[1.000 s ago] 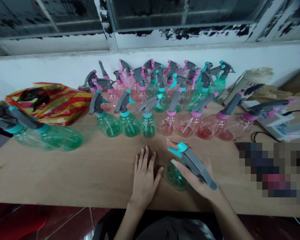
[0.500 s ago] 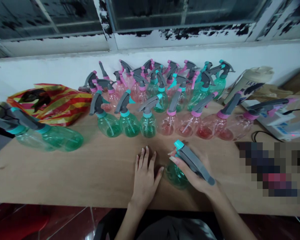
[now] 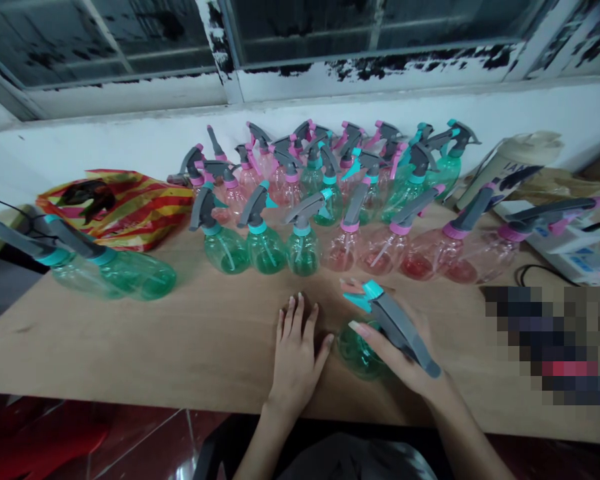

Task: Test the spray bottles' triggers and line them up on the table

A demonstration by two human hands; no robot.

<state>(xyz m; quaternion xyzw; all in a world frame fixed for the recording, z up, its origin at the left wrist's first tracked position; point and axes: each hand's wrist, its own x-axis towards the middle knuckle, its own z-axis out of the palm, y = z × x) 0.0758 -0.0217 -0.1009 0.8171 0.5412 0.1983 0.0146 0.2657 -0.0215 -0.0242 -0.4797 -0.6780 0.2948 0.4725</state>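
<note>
Near the table's [image 3: 205, 353] front edge, the right hand [image 3: 403, 367] grasps a green spray bottle [image 3: 357, 353], fingers and thumb around it below the grey trigger head [image 3: 405, 330]. That head lies slantwise: its teal nozzle [image 3: 373, 290] points away from the person and to the left, its blunt grey end back toward the right wrist. The body sits under the thumb, low over the tabletop; from above, I cannot tell whether its long axis is upright or tilted. Just beside it, the left hand [image 3: 296, 360] rests palm down, holding nothing, fingers spread and pointing away. Farther off, three green bottles [image 3: 267, 253] and four pink bottles [image 3: 380, 253] form a row, with a striped bag [image 3: 130, 210] to the left and more bottles [image 3: 293, 190] crowded behind, near the white wall [image 3: 140, 140]
</note>
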